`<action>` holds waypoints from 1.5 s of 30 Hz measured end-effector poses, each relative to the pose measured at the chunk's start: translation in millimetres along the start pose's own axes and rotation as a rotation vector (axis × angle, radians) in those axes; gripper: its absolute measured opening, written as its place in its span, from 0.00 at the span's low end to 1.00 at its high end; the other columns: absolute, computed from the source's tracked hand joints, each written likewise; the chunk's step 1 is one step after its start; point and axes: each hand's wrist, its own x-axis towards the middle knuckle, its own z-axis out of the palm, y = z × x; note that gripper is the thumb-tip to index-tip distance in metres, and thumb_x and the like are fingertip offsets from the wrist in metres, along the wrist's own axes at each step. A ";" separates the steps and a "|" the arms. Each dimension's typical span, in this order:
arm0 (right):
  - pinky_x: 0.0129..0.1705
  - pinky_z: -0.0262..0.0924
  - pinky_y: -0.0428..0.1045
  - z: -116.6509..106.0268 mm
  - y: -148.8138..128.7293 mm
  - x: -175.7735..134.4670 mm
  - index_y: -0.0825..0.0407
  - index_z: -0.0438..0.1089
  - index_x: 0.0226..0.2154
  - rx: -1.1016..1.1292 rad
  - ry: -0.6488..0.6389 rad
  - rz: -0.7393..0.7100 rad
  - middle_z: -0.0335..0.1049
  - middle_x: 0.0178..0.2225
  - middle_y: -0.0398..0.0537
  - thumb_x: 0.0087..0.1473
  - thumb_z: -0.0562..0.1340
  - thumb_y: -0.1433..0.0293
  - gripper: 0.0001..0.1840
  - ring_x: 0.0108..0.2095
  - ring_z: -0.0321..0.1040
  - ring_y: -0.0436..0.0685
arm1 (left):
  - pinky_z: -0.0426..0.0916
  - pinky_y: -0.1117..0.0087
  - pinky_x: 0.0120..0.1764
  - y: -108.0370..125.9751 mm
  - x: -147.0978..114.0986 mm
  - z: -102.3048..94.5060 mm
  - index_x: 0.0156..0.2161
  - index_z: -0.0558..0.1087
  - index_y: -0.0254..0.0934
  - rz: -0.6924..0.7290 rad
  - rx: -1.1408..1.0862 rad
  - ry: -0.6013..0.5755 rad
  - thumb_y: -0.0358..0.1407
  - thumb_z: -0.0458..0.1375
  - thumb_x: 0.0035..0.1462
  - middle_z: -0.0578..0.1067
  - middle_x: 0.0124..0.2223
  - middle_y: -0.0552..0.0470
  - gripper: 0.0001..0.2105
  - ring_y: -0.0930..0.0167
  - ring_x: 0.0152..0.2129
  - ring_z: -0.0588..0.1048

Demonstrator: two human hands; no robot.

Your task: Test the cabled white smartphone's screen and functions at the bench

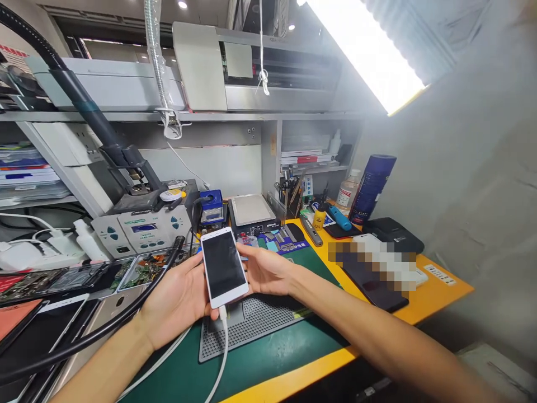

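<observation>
A white smartphone with a dark screen is held up above the bench, tilted toward me. My left hand grips it along its left side and from below. On its other side my right hand holds the right edge, the thumb by the frame and the other fingers partly hidden behind the phone. A white charging cable is plugged into the bottom end and hangs down over the bench. Under the phone lies a grey perforated mat on a green work mat.
A soldering station with a black hose stands left, near several phones and circuit boards. A hot plate sits behind the hands. To the right are a yellow bottle, a dark phone and a blue canister. A bright lamp hangs overhead.
</observation>
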 end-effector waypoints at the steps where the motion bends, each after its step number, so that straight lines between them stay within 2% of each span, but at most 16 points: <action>1: 0.35 0.73 0.54 2.2 0.1 -0.4 0.54 0.69 0.40 -0.004 0.025 -0.009 0.70 0.31 0.45 0.64 0.57 0.56 0.17 0.28 0.72 0.53 | 0.73 0.62 0.23 0.2 -0.4 -0.1 0.53 0.70 0.33 -0.005 0.002 -0.002 0.43 0.49 0.66 0.75 0.41 0.38 0.18 0.61 0.29 0.75; 5: 0.31 0.71 0.50 11.2 -0.5 -3.3 0.54 0.69 0.36 -0.009 0.071 -0.021 0.68 0.26 0.43 0.65 0.54 0.57 0.18 0.24 0.69 0.51 | 0.74 0.59 0.25 0.9 -1.8 -2.5 0.56 0.68 0.36 -0.041 -0.016 -0.040 0.43 0.49 0.66 0.75 0.45 0.36 0.19 0.61 0.30 0.75; 10: 0.28 0.71 0.49 14.4 -0.9 -5.2 0.54 0.69 0.36 -0.009 0.077 -0.019 0.70 0.28 0.44 0.66 0.53 0.58 0.18 0.25 0.70 0.52 | 0.75 0.52 0.32 1.5 -2.0 -3.9 0.59 0.66 0.36 -0.059 -0.066 -0.067 0.44 0.48 0.67 0.70 0.55 0.32 0.21 0.57 0.39 0.75; 16: 0.30 0.72 0.54 10.3 -0.8 -4.9 0.55 0.69 0.36 0.028 0.017 -0.010 0.71 0.28 0.45 0.66 0.53 0.59 0.19 0.26 0.73 0.55 | 0.74 0.52 0.33 2.8 -2.0 -1.6 0.60 0.65 0.35 -0.063 -0.073 -0.092 0.45 0.47 0.67 0.69 0.56 0.31 0.22 0.51 0.45 0.74; 24: 0.35 0.71 0.55 7.7 -1.5 -5.4 0.54 0.69 0.39 0.070 -0.038 -0.009 0.71 0.28 0.45 0.64 0.55 0.64 0.12 0.27 0.72 0.54 | 0.74 0.56 0.27 2.9 -4.2 2.0 0.57 0.67 0.32 -0.050 -0.051 -0.045 0.46 0.48 0.66 0.74 0.47 0.32 0.23 0.57 0.34 0.75; 30: 0.34 0.71 0.55 7.2 -1.4 -6.6 0.57 0.69 0.36 0.106 0.014 0.018 0.73 0.26 0.48 0.62 0.52 0.67 0.13 0.27 0.74 0.57 | 0.74 0.56 0.26 0.1 -2.2 3.0 0.57 0.67 0.33 -0.044 -0.036 -0.031 0.45 0.49 0.66 0.74 0.46 0.33 0.21 0.58 0.32 0.74; 36: 0.36 0.70 0.56 5.9 0.0 -6.5 0.56 0.68 0.33 0.123 0.039 0.029 0.71 0.24 0.47 0.58 0.53 0.68 0.11 0.25 0.72 0.56 | 0.74 0.56 0.25 -1.3 -2.9 1.4 0.57 0.67 0.34 -0.039 -0.019 -0.007 0.44 0.49 0.65 0.75 0.45 0.34 0.21 0.59 0.31 0.75; 45: 0.33 0.68 0.52 7.7 3.3 -4.1 0.56 0.68 0.32 0.114 0.062 0.007 0.68 0.24 0.45 0.56 0.52 0.69 0.11 0.22 0.68 0.53 | 0.73 0.55 0.24 -2.0 -3.1 7.3 0.52 0.71 0.33 -0.008 0.056 0.026 0.44 0.50 0.65 0.75 0.38 0.39 0.19 0.60 0.28 0.74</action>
